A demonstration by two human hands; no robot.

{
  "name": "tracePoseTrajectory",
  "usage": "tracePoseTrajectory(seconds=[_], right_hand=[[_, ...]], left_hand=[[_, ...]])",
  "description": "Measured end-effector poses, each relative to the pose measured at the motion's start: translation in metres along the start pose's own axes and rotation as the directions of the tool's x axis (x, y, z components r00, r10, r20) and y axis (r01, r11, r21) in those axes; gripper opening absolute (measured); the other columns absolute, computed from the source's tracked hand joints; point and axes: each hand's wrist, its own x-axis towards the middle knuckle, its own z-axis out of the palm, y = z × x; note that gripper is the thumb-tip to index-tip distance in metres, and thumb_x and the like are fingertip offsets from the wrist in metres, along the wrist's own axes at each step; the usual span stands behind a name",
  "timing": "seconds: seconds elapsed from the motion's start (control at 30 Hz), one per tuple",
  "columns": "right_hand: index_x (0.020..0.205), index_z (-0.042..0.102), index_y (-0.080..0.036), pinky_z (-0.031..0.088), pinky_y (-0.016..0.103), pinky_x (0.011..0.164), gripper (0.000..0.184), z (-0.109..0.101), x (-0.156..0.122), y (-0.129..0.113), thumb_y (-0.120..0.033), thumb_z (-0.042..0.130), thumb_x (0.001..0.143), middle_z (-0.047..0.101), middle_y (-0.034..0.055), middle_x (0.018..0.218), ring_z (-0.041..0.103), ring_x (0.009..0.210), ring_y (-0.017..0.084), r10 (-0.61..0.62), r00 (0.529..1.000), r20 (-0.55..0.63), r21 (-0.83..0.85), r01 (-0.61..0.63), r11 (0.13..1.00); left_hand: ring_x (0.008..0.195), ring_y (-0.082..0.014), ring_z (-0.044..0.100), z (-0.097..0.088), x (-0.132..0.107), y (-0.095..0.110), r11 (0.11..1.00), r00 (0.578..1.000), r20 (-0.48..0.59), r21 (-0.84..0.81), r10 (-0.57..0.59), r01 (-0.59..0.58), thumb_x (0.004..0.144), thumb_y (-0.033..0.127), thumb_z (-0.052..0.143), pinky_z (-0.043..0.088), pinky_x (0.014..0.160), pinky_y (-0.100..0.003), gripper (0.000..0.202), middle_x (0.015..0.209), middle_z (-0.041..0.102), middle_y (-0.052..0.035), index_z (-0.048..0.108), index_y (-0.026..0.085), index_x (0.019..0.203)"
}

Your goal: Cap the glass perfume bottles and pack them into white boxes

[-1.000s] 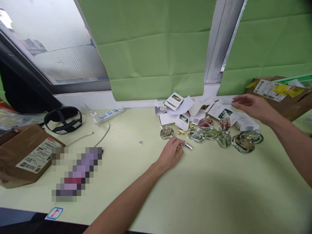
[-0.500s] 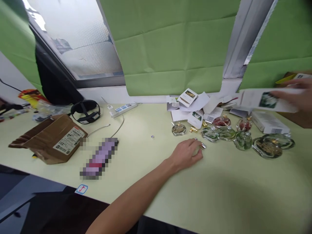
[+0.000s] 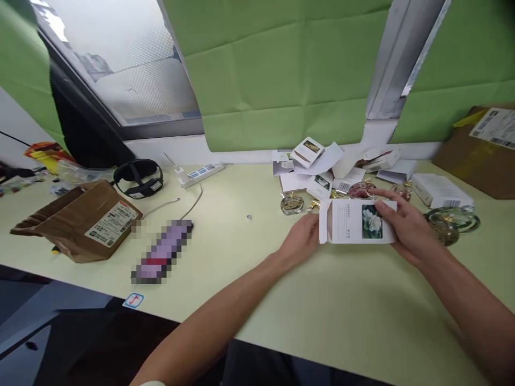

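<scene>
A flat white carton [image 3: 349, 221] with a white flower picture is held above the pale green table [image 3: 354, 316], in front of me. My right hand [image 3: 404, 228] grips its right end, thumb on the front. My left hand [image 3: 302, 239] is closed at the carton's left end, behind its open flap; what else it holds is hidden. Behind the carton lie several glass perfume bottles, one of them a round bottle [image 3: 292, 204] to the left, and a pile of small white cartons [image 3: 311, 161].
A torn brown parcel [image 3: 80, 221] lies at the left, with a black eye mask [image 3: 139, 177] and a power strip [image 3: 201, 174] behind it. A pixelated object [image 3: 162, 258] rests near the middle left. A brown box [image 3: 478, 153] stands at the far right.
My right hand brought the flower carton from the far right down to the middle. My left hand left the small silver piece's spot on the table and rose to the carton's left end.
</scene>
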Motion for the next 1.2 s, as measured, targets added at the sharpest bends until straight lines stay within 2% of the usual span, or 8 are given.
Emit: tracePoseTrajectory(seconds=[0.07, 0.13, 0.23, 0.43, 0.53, 0.8, 1.03, 1.2], right_hand=[[0.116, 0.062, -0.039, 0.063, 0.035, 0.062, 0.046, -0.010, -0.002, 0.006, -0.046, 0.079, 0.074, 0.075, 0.0005, 0.098, 0.073, 0.081, 0.025, 0.031, 0.999, -0.027, -0.024, -0.032, 0.999], [0.117, 0.059, -0.040, 0.064, 0.040, 0.065, 0.047, -0.020, 0.001, 0.013, -0.047, 0.078, 0.074, 0.075, 0.0000, 0.093, 0.074, 0.082, 0.028, 0.023, 0.998, -0.056, -0.050, -0.026, 0.998], [0.116, 0.057, -0.041, 0.064, 0.042, 0.065, 0.047, -0.022, 0.002, 0.018, -0.050, 0.077, 0.074, 0.075, -0.0004, 0.094, 0.073, 0.083, 0.030, -0.009, 0.997, -0.072, -0.078, 0.003, 0.997], [0.118, 0.058, -0.041, 0.062, 0.038, 0.059, 0.048, -0.017, 0.000, 0.018, -0.052, 0.075, 0.075, 0.071, 0.0009, 0.114, 0.072, 0.084, 0.028, -0.031, 0.999, -0.043, -0.128, 0.025, 0.991], [0.117, 0.058, -0.040, 0.061, 0.038, 0.057, 0.046, -0.018, 0.000, 0.020, -0.053, 0.074, 0.076, 0.073, 0.0009, 0.102, 0.072, 0.080, 0.028, -0.015, 0.999, -0.042, -0.103, 0.010, 0.995], [0.112, 0.062, -0.040, 0.063, 0.035, 0.057, 0.042, -0.017, 0.001, 0.015, -0.051, 0.077, 0.075, 0.074, -0.0003, 0.087, 0.073, 0.077, 0.025, 0.015, 0.996, -0.084, -0.015, -0.016, 1.000], [0.113, 0.063, -0.040, 0.060, 0.030, 0.052, 0.044, -0.017, 0.000, 0.013, -0.052, 0.078, 0.073, 0.072, -0.0006, 0.083, 0.072, 0.072, 0.022, 0.022, 0.994, -0.104, -0.046, -0.027, 0.999], [0.114, 0.062, -0.038, 0.057, 0.027, 0.049, 0.046, -0.019, 0.002, 0.013, -0.051, 0.078, 0.073, 0.073, -0.0005, 0.085, 0.070, 0.068, 0.021, 0.015, 0.996, -0.086, -0.074, -0.022, 0.997]], left_hand=[[0.079, -0.0176, 0.061, -0.004, 0.000, 0.001, 0.971, 0.988, -0.104, -0.222, -0.116, 0.091, 0.102, 0.038, 0.033, 0.050, 0.074, -0.031, 0.036, 0.092, 0.065, -0.0060, 0.057, 0.019, 0.121], [0.071, -0.0159, 0.058, -0.006, -0.002, 0.002, 0.928, 0.974, -0.124, -0.347, -0.189, 0.136, 0.102, 0.048, 0.029, 0.049, 0.069, -0.030, 0.045, 0.085, 0.063, -0.0039, 0.054, 0.019, 0.126], [0.076, -0.0184, 0.058, -0.006, -0.006, 0.005, 0.921, 0.984, -0.032, -0.359, -0.173, 0.150, 0.101, 0.057, 0.028, 0.049, 0.075, -0.033, 0.054, 0.086, 0.064, -0.0037, 0.044, 0.024, 0.140], [0.100, -0.0230, 0.061, -0.003, -0.012, 0.010, 0.913, 0.990, 0.067, -0.382, -0.125, 0.141, 0.101, 0.054, 0.029, 0.047, 0.094, -0.038, 0.059, 0.117, 0.064, -0.0082, 0.023, 0.027, 0.153], [0.100, -0.0232, 0.060, -0.003, -0.012, 0.009, 0.917, 0.992, 0.063, -0.377, -0.110, 0.126, 0.101, 0.054, 0.029, 0.047, 0.094, -0.039, 0.059, 0.114, 0.064, -0.0082, 0.023, 0.027, 0.153], [0.075, -0.0162, 0.051, -0.005, -0.011, 0.002, 0.932, 1.000, 0.021, -0.361, -0.017, 0.024, 0.100, 0.053, 0.032, 0.050, 0.070, -0.032, 0.054, 0.090, 0.053, -0.0032, 0.024, 0.032, 0.149], [0.081, -0.0173, 0.054, -0.005, -0.012, 0.000, 0.916, 0.997, 0.063, -0.401, 0.034, -0.006, 0.100, 0.053, 0.034, 0.049, 0.069, -0.032, 0.046, 0.098, 0.051, -0.0045, 0.026, 0.032, 0.140], [0.084, -0.0172, 0.050, -0.012, -0.009, -0.002, 0.926, 0.996, 0.059, -0.377, 0.063, -0.036, 0.098, 0.054, 0.040, 0.047, 0.070, -0.032, 0.033, 0.108, 0.049, -0.0066, 0.038, 0.027, 0.117]])
